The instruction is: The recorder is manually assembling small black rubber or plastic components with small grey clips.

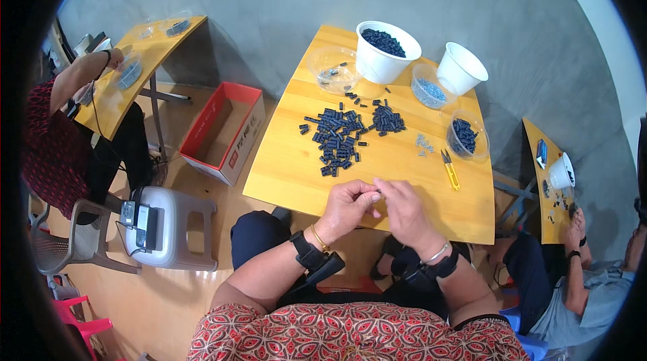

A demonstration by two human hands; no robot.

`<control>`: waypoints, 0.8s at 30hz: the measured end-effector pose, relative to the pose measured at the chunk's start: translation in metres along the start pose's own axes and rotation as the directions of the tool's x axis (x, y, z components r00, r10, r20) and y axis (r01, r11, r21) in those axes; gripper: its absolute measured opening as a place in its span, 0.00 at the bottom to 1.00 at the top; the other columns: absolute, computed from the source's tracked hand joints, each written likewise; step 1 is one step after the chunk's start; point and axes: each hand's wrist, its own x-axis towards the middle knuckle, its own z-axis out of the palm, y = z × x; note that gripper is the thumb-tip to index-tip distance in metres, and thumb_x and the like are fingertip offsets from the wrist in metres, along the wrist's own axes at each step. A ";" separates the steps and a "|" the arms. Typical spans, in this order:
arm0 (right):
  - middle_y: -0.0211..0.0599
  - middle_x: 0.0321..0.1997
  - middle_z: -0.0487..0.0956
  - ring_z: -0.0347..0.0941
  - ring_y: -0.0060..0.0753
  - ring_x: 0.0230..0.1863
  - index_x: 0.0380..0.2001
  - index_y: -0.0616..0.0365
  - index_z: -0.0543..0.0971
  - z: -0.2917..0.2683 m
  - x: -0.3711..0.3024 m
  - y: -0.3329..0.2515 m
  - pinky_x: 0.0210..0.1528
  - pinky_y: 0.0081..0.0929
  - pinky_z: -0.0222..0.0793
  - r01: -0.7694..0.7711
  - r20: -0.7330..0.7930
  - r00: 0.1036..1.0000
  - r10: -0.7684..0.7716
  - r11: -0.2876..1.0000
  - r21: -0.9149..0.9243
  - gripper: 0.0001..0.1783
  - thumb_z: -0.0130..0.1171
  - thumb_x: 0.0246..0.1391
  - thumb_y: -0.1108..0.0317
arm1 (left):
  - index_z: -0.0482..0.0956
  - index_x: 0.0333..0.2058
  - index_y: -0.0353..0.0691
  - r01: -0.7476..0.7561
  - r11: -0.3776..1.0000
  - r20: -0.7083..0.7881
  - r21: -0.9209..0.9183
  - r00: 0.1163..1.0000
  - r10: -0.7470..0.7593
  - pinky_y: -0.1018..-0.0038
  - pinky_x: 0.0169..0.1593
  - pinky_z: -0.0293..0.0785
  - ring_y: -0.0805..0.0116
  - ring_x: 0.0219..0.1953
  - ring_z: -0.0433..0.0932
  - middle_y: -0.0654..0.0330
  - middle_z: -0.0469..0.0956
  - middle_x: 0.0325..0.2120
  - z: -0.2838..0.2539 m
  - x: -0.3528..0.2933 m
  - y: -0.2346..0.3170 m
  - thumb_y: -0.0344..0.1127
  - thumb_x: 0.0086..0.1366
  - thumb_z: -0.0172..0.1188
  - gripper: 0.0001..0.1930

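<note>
My left hand [348,207] and my right hand [402,209] meet over the table's near edge, thumbs and fingertips pinched together. Whatever lies between them is mostly covered by the fingers; only a dark speck shows. Just beyond my left hand lies a loose pile of small black plastic parts [333,137]. A smaller heap of black pieces [387,119] is beside it. Right of these are a few small silvery metal pieces [424,144] and yellow-handled thread snips [450,171], which neither hand touches.
On the yellow table [283,169] stand a white bucket of black parts [377,64], a tilted white bucket [461,68], and clear tubs [431,84], one holding black parts [466,137]. A red-rimmed carton [226,133] and grey stool [172,226] stand left. Two people work at other tables.
</note>
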 end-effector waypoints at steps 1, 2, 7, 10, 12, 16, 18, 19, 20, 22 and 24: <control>0.45 0.33 0.70 0.67 0.45 0.36 0.47 0.62 0.69 -0.002 0.005 0.009 0.39 0.36 0.65 -0.089 -0.009 0.996 0.089 0.996 0.008 0.24 0.48 0.42 0.81 | 0.75 0.32 0.30 -0.029 0.999 -0.006 0.017 1.000 0.030 0.81 0.28 0.73 0.75 0.23 0.76 0.61 0.76 0.24 -0.001 0.001 0.001 0.25 0.59 0.54 0.05; 0.44 0.31 0.70 0.67 0.45 0.35 0.45 0.61 0.70 -0.001 0.012 0.017 0.39 0.36 0.65 -0.178 -0.017 0.984 0.179 0.984 0.017 0.21 0.49 0.43 0.80 | 0.75 0.33 0.30 -0.058 0.998 -0.012 0.035 0.998 0.058 0.82 0.28 0.73 0.77 0.23 0.75 0.62 0.75 0.24 -0.002 0.000 0.001 0.26 0.59 0.55 0.05; 0.44 0.29 0.71 0.68 0.48 0.33 0.33 0.60 0.71 0.016 0.033 0.043 0.35 0.39 0.65 -0.135 0.012 0.991 0.136 0.989 -0.060 0.09 0.49 0.45 0.78 | 0.75 0.32 0.32 -0.072 0.975 0.117 0.209 0.992 0.048 0.84 0.28 0.70 0.81 0.23 0.72 0.65 0.74 0.24 -0.001 0.001 0.002 0.26 0.59 0.55 0.04; 0.43 0.29 0.72 0.68 0.50 0.34 0.28 0.60 0.71 0.022 0.038 0.073 0.34 0.40 0.65 -0.068 0.081 0.993 0.086 0.975 -0.210 0.04 0.50 0.46 0.77 | 0.75 0.31 0.32 -0.082 0.964 0.121 0.254 0.991 0.053 0.85 0.28 0.69 0.81 0.23 0.71 0.65 0.74 0.24 -0.005 0.000 0.004 0.26 0.59 0.55 0.03; 0.43 0.28 0.72 0.68 0.50 0.35 0.27 0.60 0.71 0.013 0.044 0.093 0.34 0.40 0.65 -0.083 0.065 0.992 0.107 0.953 -0.292 0.03 0.50 0.46 0.77 | 0.76 0.31 0.32 -0.082 0.962 0.098 0.262 0.993 0.058 0.85 0.28 0.69 0.81 0.23 0.71 0.65 0.74 0.24 -0.008 0.000 0.004 0.26 0.59 0.55 0.03; 0.44 0.28 0.73 0.69 0.49 0.36 0.26 0.58 0.72 0.003 0.071 0.111 0.36 0.39 0.65 -0.242 -0.055 0.970 0.236 0.957 -0.161 0.02 0.51 0.46 0.75 | 0.76 0.33 0.32 -0.018 0.991 0.069 0.133 0.998 0.009 0.85 0.28 0.69 0.81 0.23 0.71 0.65 0.75 0.24 -0.012 0.001 0.006 0.26 0.59 0.55 0.04; 0.44 0.29 0.73 0.69 0.49 0.36 0.27 0.58 0.72 0.003 0.080 0.114 0.37 0.39 0.65 -0.201 -0.047 0.979 0.197 0.974 -0.105 0.03 0.51 0.46 0.74 | 0.76 0.33 0.32 -0.009 0.992 0.064 0.126 0.998 0.001 0.85 0.28 0.69 0.81 0.23 0.72 0.65 0.75 0.24 -0.011 0.001 0.006 0.26 0.59 0.55 0.05; 0.44 0.28 0.73 0.69 0.49 0.36 0.27 0.58 0.72 0.005 0.083 0.115 0.37 0.39 0.65 -0.175 -0.027 0.985 0.173 0.976 -0.131 0.03 0.52 0.46 0.74 | 0.76 0.33 0.32 -0.005 0.992 0.062 0.127 0.998 -0.003 0.85 0.28 0.69 0.81 0.23 0.72 0.65 0.75 0.24 -0.010 0.001 0.006 0.26 0.59 0.55 0.05; 0.43 0.28 0.73 0.69 0.48 0.36 0.28 0.57 0.72 0.007 0.085 0.116 0.37 0.39 0.65 -0.148 -0.006 0.989 0.149 0.977 -0.156 0.03 0.52 0.46 0.74 | 0.76 0.33 0.32 -0.001 0.992 0.060 0.127 0.998 -0.007 0.85 0.28 0.69 0.81 0.23 0.72 0.65 0.75 0.24 -0.010 0.001 0.006 0.26 0.59 0.55 0.05; 0.43 0.28 0.73 0.69 0.48 0.36 0.28 0.58 0.72 0.013 0.088 0.116 0.37 0.39 0.65 -0.157 0.029 0.986 0.166 0.965 -0.208 0.04 0.53 0.45 0.74 | 0.76 0.33 0.32 0.000 0.991 0.057 0.132 0.998 -0.008 0.85 0.29 0.69 0.81 0.23 0.72 0.65 0.75 0.24 -0.011 0.001 0.007 0.27 0.59 0.55 0.05; 0.42 0.28 0.73 0.69 0.47 0.36 0.28 0.58 0.72 0.018 0.089 0.113 0.37 0.39 0.65 -0.165 0.065 0.980 0.187 0.952 -0.259 0.04 0.54 0.45 0.75 | 0.76 0.33 0.32 0.004 0.991 0.053 0.136 0.999 -0.011 0.85 0.29 0.69 0.80 0.23 0.72 0.65 0.75 0.24 -0.012 0.000 0.009 0.27 0.59 0.55 0.05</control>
